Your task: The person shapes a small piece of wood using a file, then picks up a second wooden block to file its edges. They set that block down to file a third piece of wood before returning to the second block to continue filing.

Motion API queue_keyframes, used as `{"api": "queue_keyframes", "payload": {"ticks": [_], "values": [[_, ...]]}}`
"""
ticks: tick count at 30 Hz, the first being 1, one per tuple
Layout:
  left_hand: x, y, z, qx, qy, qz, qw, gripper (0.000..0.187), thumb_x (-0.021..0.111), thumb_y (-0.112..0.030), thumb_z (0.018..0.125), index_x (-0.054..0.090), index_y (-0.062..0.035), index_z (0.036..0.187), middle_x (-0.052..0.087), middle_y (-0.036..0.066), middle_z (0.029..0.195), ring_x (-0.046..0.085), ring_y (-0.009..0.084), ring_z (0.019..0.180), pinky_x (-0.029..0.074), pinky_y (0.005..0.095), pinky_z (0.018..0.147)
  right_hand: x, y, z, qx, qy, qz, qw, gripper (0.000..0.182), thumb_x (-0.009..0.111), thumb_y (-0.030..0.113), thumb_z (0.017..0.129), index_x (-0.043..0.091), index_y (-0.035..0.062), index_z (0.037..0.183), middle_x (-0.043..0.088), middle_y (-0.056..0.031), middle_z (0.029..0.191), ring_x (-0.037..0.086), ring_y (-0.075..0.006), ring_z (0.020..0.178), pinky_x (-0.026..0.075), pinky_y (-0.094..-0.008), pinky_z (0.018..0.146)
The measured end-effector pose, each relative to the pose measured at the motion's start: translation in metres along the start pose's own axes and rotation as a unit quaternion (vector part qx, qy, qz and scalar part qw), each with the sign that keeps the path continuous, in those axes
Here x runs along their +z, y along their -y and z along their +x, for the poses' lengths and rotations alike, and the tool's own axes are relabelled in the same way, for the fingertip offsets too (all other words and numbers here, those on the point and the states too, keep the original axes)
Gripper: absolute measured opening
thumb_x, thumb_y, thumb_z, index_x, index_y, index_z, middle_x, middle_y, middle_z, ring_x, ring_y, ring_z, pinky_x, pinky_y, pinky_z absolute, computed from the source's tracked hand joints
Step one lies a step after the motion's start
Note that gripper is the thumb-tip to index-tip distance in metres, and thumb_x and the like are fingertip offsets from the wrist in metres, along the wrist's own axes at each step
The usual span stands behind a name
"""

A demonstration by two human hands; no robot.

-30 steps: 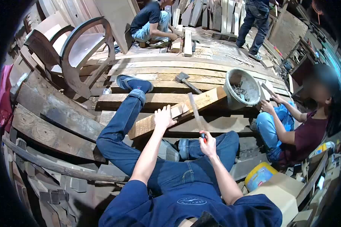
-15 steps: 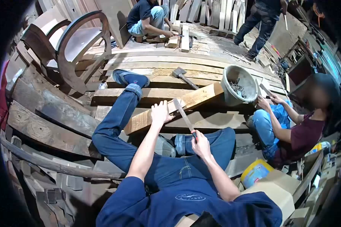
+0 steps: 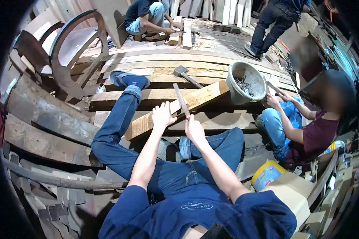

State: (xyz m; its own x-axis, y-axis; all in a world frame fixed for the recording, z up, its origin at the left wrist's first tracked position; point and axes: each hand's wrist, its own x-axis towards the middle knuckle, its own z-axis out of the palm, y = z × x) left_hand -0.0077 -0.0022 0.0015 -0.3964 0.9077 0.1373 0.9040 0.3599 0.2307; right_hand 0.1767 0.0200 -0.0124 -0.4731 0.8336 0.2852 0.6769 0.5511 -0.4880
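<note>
A thick wooden beam [image 3: 208,95] lies slantwise in front of me, between my legs. My left hand [image 3: 162,115] is closed on a small pale piece of wood [image 3: 174,106] and presses it onto the beam's top. In my right hand [image 3: 195,130] is a long flat metal file [image 3: 180,97], gripped by its handle. The file's blade points away from me and lies against the end of the pale piece, just right of my left hand. My fingers hide most of the handle and part of the wood piece.
Behind the beam lie a mallet [image 3: 187,76] and a grey bucket [image 3: 249,89] of small metal pieces. A co-worker [image 3: 319,135] sits at right, holding a tool. Another person [image 3: 147,20] crouches at the back; one more [image 3: 273,28] stands. A wooden chair frame [image 3: 77,47] stands left.
My right hand has pushed the file forward and left along the pale piece, closer to my left hand. My left hand keeps its hold. The whole view has shifted slightly.
</note>
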Motion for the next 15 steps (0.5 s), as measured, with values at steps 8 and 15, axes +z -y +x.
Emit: {"api": "queue_keyframes", "payload": {"ticks": [8, 15], "values": [[-0.001, -0.010, -0.001, 0.006, 0.012, 0.033, 0.999, 0.086, 0.086, -0.047, 0.065, 0.052, -0.0087, 0.135, 0.061, 0.012, 0.124, 0.061, 0.0368, 0.110, 0.047, 0.0499, 0.097, -0.005, -0.006, -0.039, 0.057, 0.023, -0.056, 0.997, 0.040, 0.052, 0.025, 0.100, 0.045, -0.0010, 0.129, 0.065, -0.0260, 0.079, 0.067, -0.0440, 0.065, 0.056, -0.0544, 0.059], [-0.006, -0.009, -0.007, 0.014, 0.001, 0.034, 0.999, 0.085, 0.087, -0.046, 0.066, 0.052, -0.0062, 0.133, 0.062, 0.015, 0.123, 0.062, 0.0387, 0.110, 0.048, 0.0510, 0.097, -0.023, 0.011, -0.029, 0.092, 0.084, 0.007, 0.992, 0.044, 0.041, 0.027, 0.103, 0.039, -0.0045, 0.134, 0.068, -0.0276, 0.080, 0.069, -0.0469, 0.074, 0.056, -0.0581, 0.065]]}}
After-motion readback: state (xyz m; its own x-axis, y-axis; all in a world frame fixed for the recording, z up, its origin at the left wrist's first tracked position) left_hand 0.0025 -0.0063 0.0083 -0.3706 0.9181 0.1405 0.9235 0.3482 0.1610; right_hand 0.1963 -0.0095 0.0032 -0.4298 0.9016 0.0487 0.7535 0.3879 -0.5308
